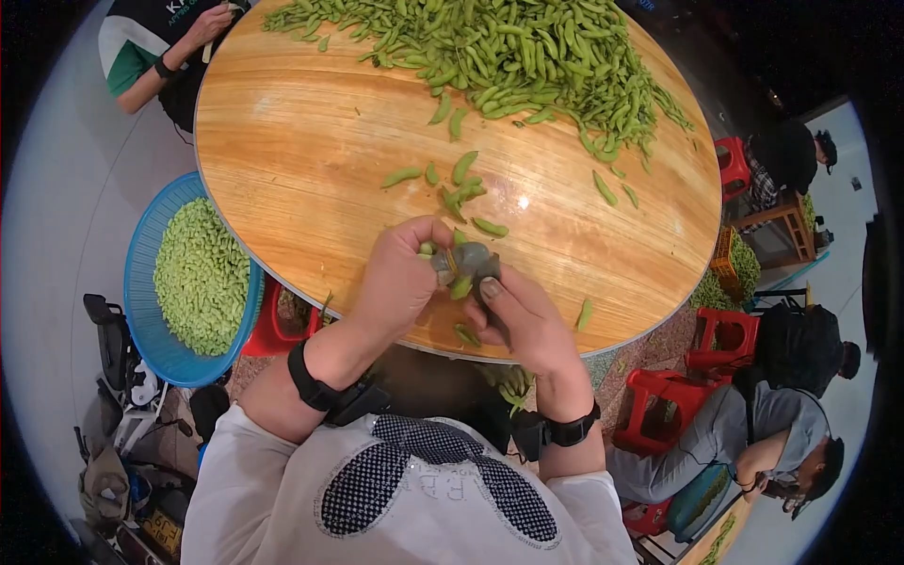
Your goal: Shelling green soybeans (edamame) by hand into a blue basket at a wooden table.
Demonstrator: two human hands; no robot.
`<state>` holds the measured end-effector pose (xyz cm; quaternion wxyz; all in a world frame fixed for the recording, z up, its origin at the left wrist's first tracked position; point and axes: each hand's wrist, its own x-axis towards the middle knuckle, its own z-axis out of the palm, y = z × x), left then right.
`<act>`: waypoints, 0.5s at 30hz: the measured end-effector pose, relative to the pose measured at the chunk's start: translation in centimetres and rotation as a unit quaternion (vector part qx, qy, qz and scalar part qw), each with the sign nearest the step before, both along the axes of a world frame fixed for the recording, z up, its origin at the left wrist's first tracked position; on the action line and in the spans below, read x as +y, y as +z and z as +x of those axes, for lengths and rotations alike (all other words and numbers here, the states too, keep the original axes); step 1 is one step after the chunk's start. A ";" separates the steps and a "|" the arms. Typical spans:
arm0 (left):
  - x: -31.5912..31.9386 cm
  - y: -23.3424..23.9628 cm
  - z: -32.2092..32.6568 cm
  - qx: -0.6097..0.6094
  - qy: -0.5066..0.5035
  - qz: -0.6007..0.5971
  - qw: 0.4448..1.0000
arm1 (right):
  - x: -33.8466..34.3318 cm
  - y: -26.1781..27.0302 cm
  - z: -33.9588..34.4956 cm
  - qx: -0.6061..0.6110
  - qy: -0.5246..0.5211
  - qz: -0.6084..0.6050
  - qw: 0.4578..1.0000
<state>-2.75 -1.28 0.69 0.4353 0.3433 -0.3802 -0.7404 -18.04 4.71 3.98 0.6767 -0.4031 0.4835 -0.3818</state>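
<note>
Both hands meet over the near edge of a round wooden table (pixel 296 162). My left hand (pixel 399 279) pinches one side of a grey rubbery piece (pixel 470 260) with a thin yellow band around it. My right hand (pixel 522 318) grips its darker end with thumb and fingers. Whether the piece is worn on a fingertip cannot be made out. Green soybean pods (pixel 461 287) show at and beneath the fingers. Just beyond lie several loose pods (pixel 462 191), and a large heap of pods (pixel 522 56) covers the table's far side.
Left of the table stands a blue plastic basket (pixel 201 282) of shelled beans, beside a red stool (pixel 272 328). A person's arm (pixel 159 74) is at upper left. On the right are red stools (pixel 664 406), an orange crate (pixel 727 261) and several seated people (pixel 784 431).
</note>
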 end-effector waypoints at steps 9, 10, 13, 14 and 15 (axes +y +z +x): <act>-0.8 0.1 0.3 0.093 -0.122 0.015 0.988 | 0.1 -0.3 0.2 -0.109 -0.048 0.088 0.989; -1.0 0.1 0.4 0.093 -0.120 0.013 0.988 | 0.1 -0.3 0.1 -0.164 -0.045 0.109 0.979; -1.6 -0.1 0.6 0.162 -0.186 0.046 0.968 | 0.0 0.2 -0.1 -0.199 -0.041 0.120 0.972; -1.5 -0.1 0.5 0.151 -0.175 0.061 0.971 | 0.0 0.2 -0.1 -0.196 -0.041 0.116 0.973; -1.6 -0.2 0.1 0.141 -0.167 0.075 0.973 | -0.2 -0.2 -0.2 -0.092 -0.056 0.071 0.992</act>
